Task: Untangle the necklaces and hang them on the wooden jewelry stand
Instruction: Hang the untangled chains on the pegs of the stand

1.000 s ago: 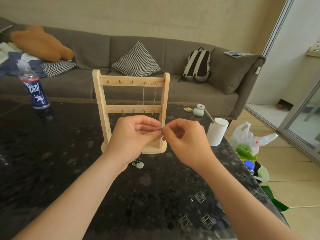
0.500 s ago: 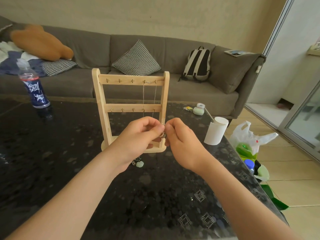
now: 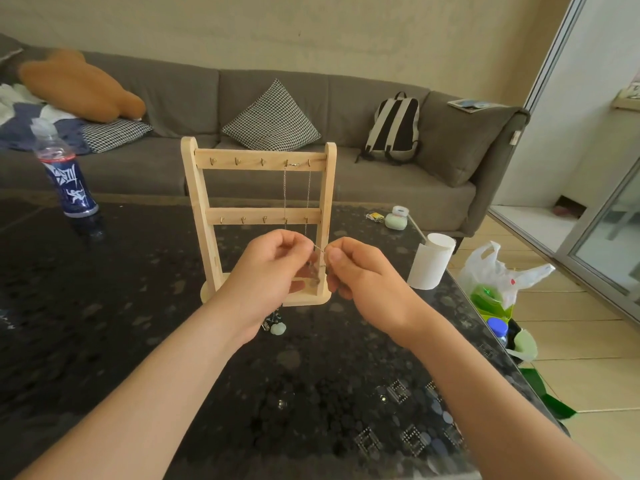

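Note:
A wooden jewelry stand (image 3: 202,216) stands upright on the dark table (image 3: 104,323), with two rows of small hooks. One thin chain necklace (image 3: 285,192) hangs from the right hooks of the top bar. In front of the stand's lower right, my left hand (image 3: 270,271) and my right hand (image 3: 360,275) each pinch a fine silver necklace chain (image 3: 320,251) stretched between their fingertips. More of the chain dangles below my left hand, ending in a pale green pendant (image 3: 278,328) at the table.
A blue plastic bottle (image 3: 64,176) stands at the table's far left. A white paper cup (image 3: 431,261) leans near the right edge, with a small green case (image 3: 396,221) behind it. A plastic bag (image 3: 498,282) sits on the floor to the right. A grey sofa (image 3: 381,188) runs behind.
My hands have drawn slightly apart and risen a little, so a short length of chain now shows between the fingertips. The stand and hanging necklace are unchanged.

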`<action>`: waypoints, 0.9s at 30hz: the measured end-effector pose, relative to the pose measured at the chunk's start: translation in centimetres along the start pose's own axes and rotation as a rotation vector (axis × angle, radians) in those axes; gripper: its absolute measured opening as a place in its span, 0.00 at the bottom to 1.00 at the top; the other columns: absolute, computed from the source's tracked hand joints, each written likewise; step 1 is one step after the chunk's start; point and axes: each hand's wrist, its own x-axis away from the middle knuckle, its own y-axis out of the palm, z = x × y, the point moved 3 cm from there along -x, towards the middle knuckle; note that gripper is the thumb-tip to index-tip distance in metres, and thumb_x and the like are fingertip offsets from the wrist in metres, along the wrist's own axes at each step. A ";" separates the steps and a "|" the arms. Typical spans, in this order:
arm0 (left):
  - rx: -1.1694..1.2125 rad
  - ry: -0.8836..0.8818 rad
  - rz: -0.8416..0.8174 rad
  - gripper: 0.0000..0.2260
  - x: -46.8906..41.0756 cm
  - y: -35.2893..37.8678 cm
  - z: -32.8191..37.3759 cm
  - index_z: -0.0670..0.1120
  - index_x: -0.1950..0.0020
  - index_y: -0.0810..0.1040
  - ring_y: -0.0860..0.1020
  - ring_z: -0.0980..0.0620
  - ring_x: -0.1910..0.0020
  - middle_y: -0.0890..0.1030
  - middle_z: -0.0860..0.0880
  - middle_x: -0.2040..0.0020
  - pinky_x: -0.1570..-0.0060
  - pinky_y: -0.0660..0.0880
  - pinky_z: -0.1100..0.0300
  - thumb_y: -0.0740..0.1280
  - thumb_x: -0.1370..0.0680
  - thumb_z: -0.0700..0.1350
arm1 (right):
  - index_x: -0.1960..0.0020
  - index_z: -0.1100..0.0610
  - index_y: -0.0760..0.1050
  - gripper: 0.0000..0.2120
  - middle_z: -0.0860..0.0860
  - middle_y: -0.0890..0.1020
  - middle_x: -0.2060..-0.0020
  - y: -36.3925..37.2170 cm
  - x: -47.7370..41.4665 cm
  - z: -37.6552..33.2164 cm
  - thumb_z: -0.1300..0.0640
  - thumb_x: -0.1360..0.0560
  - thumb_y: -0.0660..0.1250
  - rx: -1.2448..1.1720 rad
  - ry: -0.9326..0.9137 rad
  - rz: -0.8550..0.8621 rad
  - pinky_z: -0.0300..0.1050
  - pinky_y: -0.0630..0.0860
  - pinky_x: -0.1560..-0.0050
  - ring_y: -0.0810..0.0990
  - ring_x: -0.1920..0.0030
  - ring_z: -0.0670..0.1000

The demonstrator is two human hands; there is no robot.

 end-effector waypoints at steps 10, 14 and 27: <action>-0.168 0.065 -0.188 0.05 0.9 0.7 0.6 0.59 0.43 0.85 0.84 0.57 0.43 0.87 0.60 0.48 0.34 0.79 0.49 0.71 0.17 0.50 | 0.59 0.53 0.75 0.19 0.44 0.73 0.68 -0.2 0.0 -0.7 0.52 0.12 0.56 -0.044 0.049 0.055 0.34 0.68 0.63 0.69 0.68 0.41; -0.143 0.055 -0.183 0.04 0.6 0.5 0.4 0.55 0.45 0.86 0.85 0.54 0.45 0.88 0.57 0.50 0.34 0.79 0.46 0.74 0.19 0.50 | 0.59 0.57 0.68 0.20 0.48 0.67 0.66 -0.2 0.0 -0.9 0.51 0.11 0.53 -0.020 0.055 0.058 0.34 0.67 0.63 0.66 0.68 0.42; -0.164 -0.023 -0.246 0.06 0.8 0.6 -0.1 0.51 0.42 0.86 0.88 0.54 0.50 0.89 0.53 0.51 0.40 0.84 0.49 0.74 0.18 0.47 | 0.59 0.58 0.83 0.21 0.54 0.85 0.66 -1.1 -0.2 0.2 0.47 0.15 0.65 -0.139 -0.020 0.219 0.39 0.75 0.59 0.77 0.67 0.44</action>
